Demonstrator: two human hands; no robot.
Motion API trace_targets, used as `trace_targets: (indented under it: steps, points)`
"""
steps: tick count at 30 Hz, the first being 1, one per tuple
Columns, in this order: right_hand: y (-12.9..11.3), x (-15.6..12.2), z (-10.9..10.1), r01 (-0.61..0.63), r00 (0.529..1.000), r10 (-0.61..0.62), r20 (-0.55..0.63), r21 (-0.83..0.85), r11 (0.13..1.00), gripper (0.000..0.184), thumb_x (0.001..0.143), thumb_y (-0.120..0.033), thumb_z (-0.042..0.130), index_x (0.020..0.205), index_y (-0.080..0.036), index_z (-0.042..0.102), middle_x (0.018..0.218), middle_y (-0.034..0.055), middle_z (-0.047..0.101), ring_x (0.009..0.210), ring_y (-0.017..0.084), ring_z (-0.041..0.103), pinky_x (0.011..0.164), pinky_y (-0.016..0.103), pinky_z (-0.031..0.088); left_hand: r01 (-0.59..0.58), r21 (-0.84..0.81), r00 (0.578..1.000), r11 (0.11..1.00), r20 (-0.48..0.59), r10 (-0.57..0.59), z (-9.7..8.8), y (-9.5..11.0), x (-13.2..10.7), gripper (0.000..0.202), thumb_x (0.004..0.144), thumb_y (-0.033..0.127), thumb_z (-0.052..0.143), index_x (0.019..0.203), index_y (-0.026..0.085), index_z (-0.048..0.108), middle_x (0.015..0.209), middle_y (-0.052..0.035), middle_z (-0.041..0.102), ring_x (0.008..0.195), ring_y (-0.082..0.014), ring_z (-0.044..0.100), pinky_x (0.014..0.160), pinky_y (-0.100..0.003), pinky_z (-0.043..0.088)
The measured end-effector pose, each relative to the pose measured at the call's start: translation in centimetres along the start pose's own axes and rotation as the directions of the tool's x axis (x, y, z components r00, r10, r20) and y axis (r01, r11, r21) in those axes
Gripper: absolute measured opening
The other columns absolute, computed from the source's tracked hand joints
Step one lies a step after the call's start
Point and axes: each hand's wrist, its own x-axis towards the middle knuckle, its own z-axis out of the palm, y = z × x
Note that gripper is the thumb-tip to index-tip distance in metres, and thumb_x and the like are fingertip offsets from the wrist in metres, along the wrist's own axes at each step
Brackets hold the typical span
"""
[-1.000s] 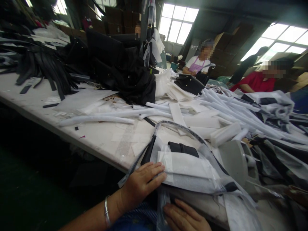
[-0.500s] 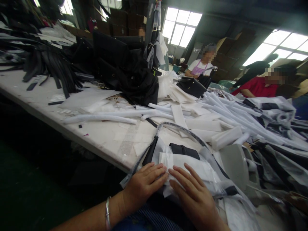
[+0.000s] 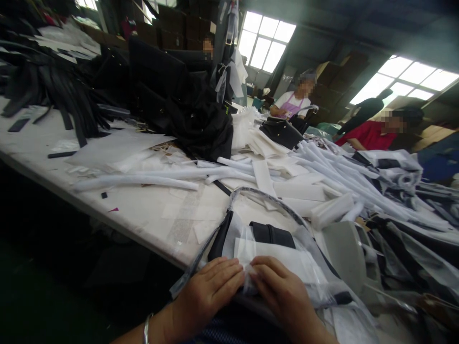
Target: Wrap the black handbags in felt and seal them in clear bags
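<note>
A black handbag [image 3: 272, 234] lies at the table's near edge, partly covered by a white wrapping sheet [image 3: 279, 255] and clear plastic. Its wrapped handle [image 3: 265, 195] arches away from me. My left hand [image 3: 211, 289] has its fingers pressed together over the near edge of the sheet, thumb hidden. Beside it, my right hand [image 3: 283, 294] curls its fingers onto the same edge, pinching the sheet near the middle. The fingertips of both hands almost meet. What lies under the palms is hidden.
White foam tubes [image 3: 168, 173] and sheets spread across the table [image 3: 143, 210]. Black bags [image 3: 179, 91] are heaped behind, with black straps [image 3: 60, 95] at left. A grey tape dispenser [image 3: 344, 243] stands at right. Co-workers [image 3: 292, 102] sit across the table.
My fingers were spread flat on the sheet, the right ones especially. Now they are bent and gathered at its near edge, slightly closer to me. The camera view has shifted a little.
</note>
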Motion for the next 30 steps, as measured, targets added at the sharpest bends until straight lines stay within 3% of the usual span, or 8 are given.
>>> trace_targets:
  steps: [6, 11, 15, 19, 23, 25, 27, 30]
  points:
    - [0.1, 0.5, 0.2, -0.157, 0.987, 0.155, 0.031, 0.134, 0.978, 0.014, 0.096, -0.02, 0.057, 0.085, -0.022, 0.066, 0.097, 0.0049, 0.066, 0.088, 0.018, 0.067, 0.078, 0.027, 0.056, 0.028, -0.021, 1.0, 0.999, -0.003, -0.028, -0.1, 0.0, 0.0, 0.03, 0.102, 0.01, 0.047, 0.13, 0.007, 0.059, 0.123, -0.0126, 0.072, 0.128, -0.0191, 0.059, 0.112, -0.037, 0.047]
    - [0.2, 0.7, 0.2, -0.174, 0.985, 0.171, 0.034, 0.155, 0.972, 0.016, 0.092, -0.02, 0.062, 0.076, -0.022, 0.064, 0.092, 0.0028, 0.066, 0.081, 0.015, 0.068, 0.072, 0.023, 0.055, 0.024, -0.024, 1.0, 0.999, -0.016, -0.025, 0.1, 0.0, -0.1, 0.03, 0.1, 0.008, 0.05, 0.128, 0.008, 0.062, 0.124, -0.0109, 0.071, 0.127, -0.0184, 0.06, 0.114, -0.036, 0.044]
    - [0.0, 0.4, 0.4, 0.008, 0.997, -0.009, -0.078, -0.007, 1.0, 0.019, 0.098, -0.015, 0.049, 0.089, -0.02, 0.066, 0.1, 0.0063, 0.07, 0.084, 0.016, 0.07, 0.075, 0.023, 0.058, 0.006, -0.024, 0.999, 1.0, -0.037, -0.007, 0.1, -0.3, 0.2, 0.025, 0.1, 0.008, 0.05, 0.117, 0.009, 0.067, 0.121, -0.0088, 0.073, 0.128, -0.0178, 0.058, 0.117, -0.034, 0.04]
    - [-0.2, 0.0, 0.3, 0.164, 0.961, -0.199, -0.195, -0.179, 0.97, 0.021, 0.101, -0.014, 0.046, 0.093, -0.018, 0.066, 0.105, 0.0096, 0.072, 0.09, 0.017, 0.069, 0.079, 0.023, 0.059, -0.031, 0.009, 0.999, 0.999, -0.02, 0.031, -0.5, -0.5, 0.7, 0.025, 0.103, 0.012, 0.047, 0.111, 0.012, 0.07, 0.119, -0.0067, 0.074, 0.124, -0.0179, 0.062, 0.112, -0.033, 0.045]
    - [-0.2, -0.1, -0.3, 0.272, 0.926, -0.338, -0.168, -0.325, 0.906, 0.022, 0.101, -0.012, 0.047, 0.094, -0.017, 0.067, 0.108, 0.0092, 0.073, 0.108, 0.021, 0.065, 0.103, 0.038, 0.053, -0.053, 0.036, 0.998, 0.998, 0.02, 0.053, -1.1, -0.5, 1.0, 0.026, 0.104, 0.013, 0.045, 0.109, 0.016, 0.071, 0.122, -0.0046, 0.073, 0.12, -0.019, 0.065, 0.104, -0.034, 0.052]
    - [-0.2, 0.1, -0.4, 0.319, 0.919, -0.377, -0.116, -0.345, 0.883, 0.024, 0.101, -0.011, 0.044, 0.099, -0.017, 0.068, 0.108, 0.0087, 0.074, 0.108, 0.022, 0.065, 0.104, 0.041, 0.052, -0.051, 0.04, 0.998, 0.998, 0.037, 0.049, -1.2, -0.4, 1.2, 0.028, 0.105, 0.014, 0.044, 0.109, 0.016, 0.071, 0.123, -0.0037, 0.073, 0.119, -0.0195, 0.066, 0.103, -0.034, 0.053]
    - [-0.3, 0.4, -0.2, 0.301, 0.938, -0.339, -0.072, -0.313, 0.901, 0.027, 0.103, -0.014, 0.04, 0.104, -0.015, 0.067, 0.104, 0.0095, 0.075, 0.101, 0.021, 0.067, 0.095, 0.039, 0.056, -0.053, 0.041, 0.997, 0.998, 0.056, 0.051, -1.3, -0.4, 1.3, 0.03, 0.106, 0.015, 0.041, 0.108, 0.016, 0.072, 0.121, -0.0031, 0.074, 0.118, -0.0194, 0.066, 0.104, -0.033, 0.052]
    - [-0.5, 0.9, 0.3, 0.147, 0.988, -0.154, -0.022, -0.195, 0.97, 0.026, 0.105, -0.019, 0.038, 0.1, -0.017, 0.064, 0.091, 0.0077, 0.071, 0.082, 0.02, 0.065, 0.073, 0.034, 0.058, -0.044, 0.04, 0.998, 0.998, 0.038, 0.042, -1.3, -0.3, 1.5, 0.032, 0.106, 0.014, 0.04, 0.107, 0.015, 0.072, 0.114, -0.0029, 0.076, 0.116, -0.0177, 0.067, 0.11, -0.032, 0.046]
